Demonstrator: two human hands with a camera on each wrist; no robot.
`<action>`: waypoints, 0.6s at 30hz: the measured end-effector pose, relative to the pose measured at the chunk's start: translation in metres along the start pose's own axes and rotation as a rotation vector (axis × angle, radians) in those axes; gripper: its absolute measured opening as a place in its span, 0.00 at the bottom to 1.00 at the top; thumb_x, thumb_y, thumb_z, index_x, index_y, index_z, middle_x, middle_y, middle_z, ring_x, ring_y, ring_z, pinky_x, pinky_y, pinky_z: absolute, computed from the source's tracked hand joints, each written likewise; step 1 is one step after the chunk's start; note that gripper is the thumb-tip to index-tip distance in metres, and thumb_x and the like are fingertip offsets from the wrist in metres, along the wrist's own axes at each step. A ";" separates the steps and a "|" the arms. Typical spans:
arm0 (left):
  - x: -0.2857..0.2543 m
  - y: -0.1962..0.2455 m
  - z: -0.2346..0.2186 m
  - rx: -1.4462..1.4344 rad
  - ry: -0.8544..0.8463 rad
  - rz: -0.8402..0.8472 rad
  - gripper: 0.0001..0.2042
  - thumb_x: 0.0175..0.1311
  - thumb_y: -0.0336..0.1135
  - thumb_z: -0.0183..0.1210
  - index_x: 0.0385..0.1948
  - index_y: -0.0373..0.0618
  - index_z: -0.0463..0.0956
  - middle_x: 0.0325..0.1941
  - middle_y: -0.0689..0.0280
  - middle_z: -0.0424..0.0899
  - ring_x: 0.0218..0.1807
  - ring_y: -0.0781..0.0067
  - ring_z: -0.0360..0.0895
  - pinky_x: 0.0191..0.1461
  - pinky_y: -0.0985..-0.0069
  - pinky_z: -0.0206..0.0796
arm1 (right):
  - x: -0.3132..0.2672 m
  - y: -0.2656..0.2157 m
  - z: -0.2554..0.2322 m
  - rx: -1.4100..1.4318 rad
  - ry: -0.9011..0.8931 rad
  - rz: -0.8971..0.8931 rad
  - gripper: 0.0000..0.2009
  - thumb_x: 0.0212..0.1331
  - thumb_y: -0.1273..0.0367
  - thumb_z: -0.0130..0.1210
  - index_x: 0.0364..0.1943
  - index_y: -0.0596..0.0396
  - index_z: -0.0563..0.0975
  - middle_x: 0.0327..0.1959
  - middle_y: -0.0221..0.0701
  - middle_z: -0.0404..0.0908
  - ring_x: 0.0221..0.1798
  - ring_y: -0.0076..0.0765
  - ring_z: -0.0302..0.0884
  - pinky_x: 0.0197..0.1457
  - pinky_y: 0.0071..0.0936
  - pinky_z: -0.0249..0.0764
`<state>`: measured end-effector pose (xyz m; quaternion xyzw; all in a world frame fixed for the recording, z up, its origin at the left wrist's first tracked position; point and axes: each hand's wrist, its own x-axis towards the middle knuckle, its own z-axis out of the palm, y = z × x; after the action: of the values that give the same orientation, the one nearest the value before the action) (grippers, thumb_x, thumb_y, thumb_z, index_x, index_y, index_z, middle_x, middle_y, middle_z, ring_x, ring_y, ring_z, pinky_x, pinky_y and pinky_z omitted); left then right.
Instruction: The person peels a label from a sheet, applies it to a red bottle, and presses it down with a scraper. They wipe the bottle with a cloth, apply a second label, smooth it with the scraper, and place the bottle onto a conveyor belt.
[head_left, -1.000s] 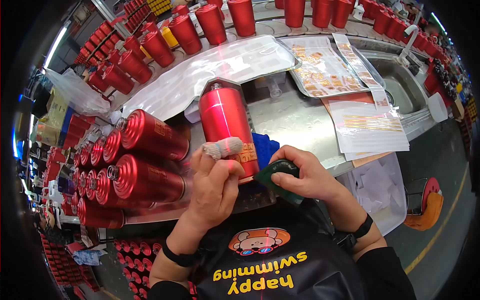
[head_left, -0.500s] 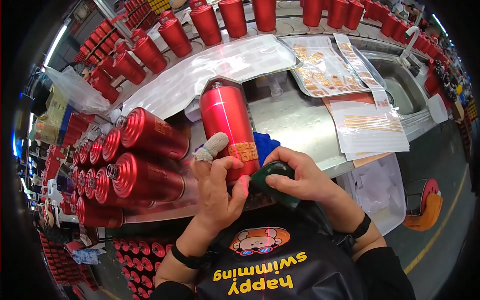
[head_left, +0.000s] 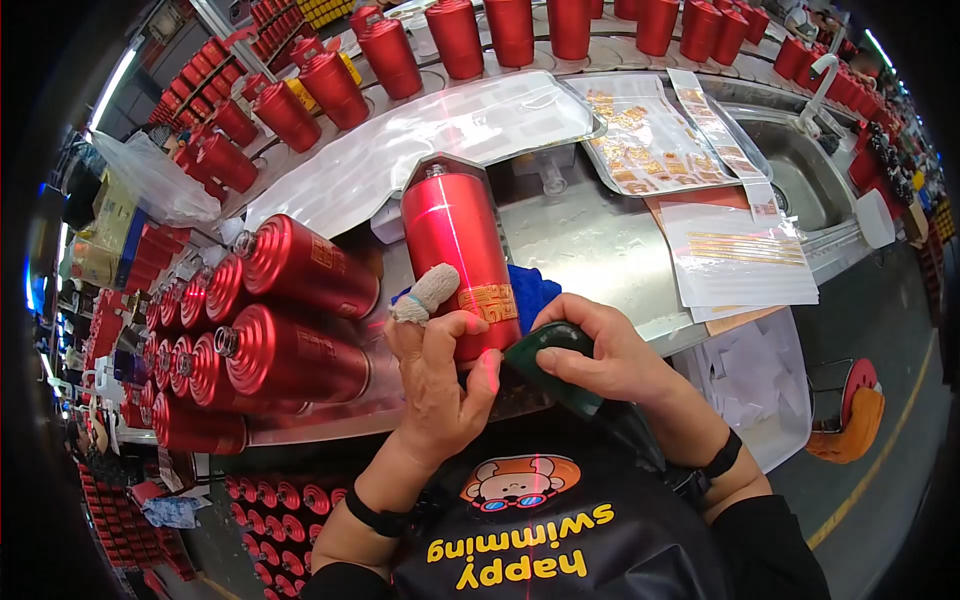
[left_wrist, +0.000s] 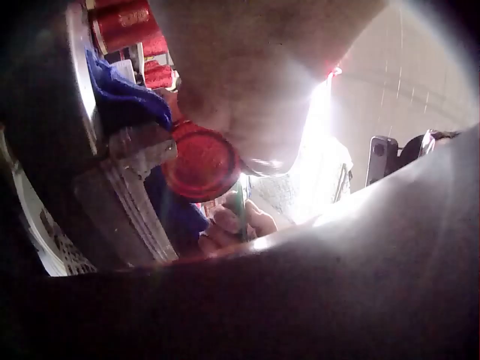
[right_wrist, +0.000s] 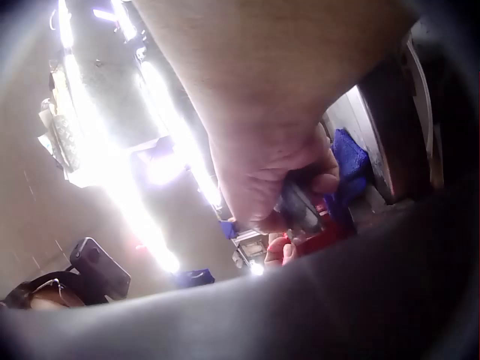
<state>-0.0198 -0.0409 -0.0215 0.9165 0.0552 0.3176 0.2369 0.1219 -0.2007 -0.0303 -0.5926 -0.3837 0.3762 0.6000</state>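
Note:
A red bottle (head_left: 455, 240) lies on its side in a holder, its neck away from the person, with a gold pattern (head_left: 487, 303) near its base. The left hand (head_left: 437, 385) touches the bottle's base end with its fingers; a white cloth cover (head_left: 428, 292) wraps one fingertip, which rests on the bottle's side. The right hand (head_left: 620, 360) pinches a dark green flat scraper (head_left: 550, 362) between thumb and fingers, its tip beside the base. In the left wrist view the round red base (left_wrist: 201, 163) shows, with the right hand (left_wrist: 238, 222) beyond it.
Several red bottles (head_left: 300, 355) lie stacked at the left. A blue cloth (head_left: 532, 291) is beside the holder. Behind are a white sheet (head_left: 480, 120), a tray of gold stickers (head_left: 650, 140) and a conveyor carrying red bottles (head_left: 460, 40). Papers (head_left: 735, 260) and a sink (head_left: 800, 165) stand right.
Over the last second the covered fingertip has moved off the gold pattern, and the left hand has shifted slightly down and opened out. Bottles on the conveyor have moved along. The right hand has barely moved.

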 end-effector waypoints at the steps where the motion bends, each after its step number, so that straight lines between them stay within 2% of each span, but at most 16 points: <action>1: 0.000 0.000 0.000 0.000 -0.002 0.000 0.15 0.53 0.28 0.59 0.44 0.44 0.71 0.65 0.47 0.64 0.64 0.50 0.59 0.68 0.59 0.49 | 0.000 0.000 0.000 -0.007 0.006 -0.016 0.11 0.57 0.68 0.59 0.40 0.59 0.74 0.30 0.30 0.79 0.34 0.21 0.75 0.38 0.23 0.73; 7: 0.000 -0.001 0.001 -0.008 0.010 0.018 0.16 0.52 0.28 0.59 0.44 0.44 0.71 0.65 0.48 0.64 0.63 0.50 0.60 0.66 0.59 0.49 | -0.001 0.002 -0.001 -0.010 0.014 -0.005 0.11 0.56 0.68 0.59 0.40 0.59 0.74 0.30 0.30 0.79 0.34 0.21 0.75 0.39 0.23 0.73; 10: 0.000 -0.004 0.003 -0.025 0.043 0.045 0.18 0.50 0.28 0.60 0.44 0.45 0.70 0.64 0.49 0.65 0.60 0.51 0.62 0.62 0.59 0.48 | -0.002 0.003 -0.002 -0.026 0.004 0.014 0.12 0.57 0.68 0.59 0.42 0.58 0.74 0.32 0.25 0.78 0.34 0.16 0.73 0.38 0.18 0.71; 16: 0.000 -0.003 0.005 -0.020 0.056 0.032 0.17 0.51 0.29 0.59 0.45 0.44 0.70 0.63 0.49 0.66 0.60 0.51 0.62 0.64 0.59 0.48 | -0.001 0.002 -0.001 0.002 -0.012 0.003 0.12 0.57 0.68 0.59 0.43 0.58 0.73 0.32 0.25 0.78 0.34 0.15 0.73 0.38 0.18 0.71; 18: -0.001 -0.003 0.005 -0.035 0.066 0.026 0.17 0.51 0.29 0.59 0.45 0.44 0.70 0.63 0.49 0.66 0.61 0.51 0.62 0.63 0.59 0.48 | -0.002 0.001 -0.001 0.023 0.004 0.014 0.12 0.57 0.67 0.59 0.41 0.58 0.74 0.31 0.28 0.78 0.35 0.19 0.74 0.39 0.21 0.72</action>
<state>-0.0171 -0.0403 -0.0272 0.9018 0.0458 0.3517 0.2468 0.1216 -0.2029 -0.0312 -0.5891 -0.3738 0.3835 0.6050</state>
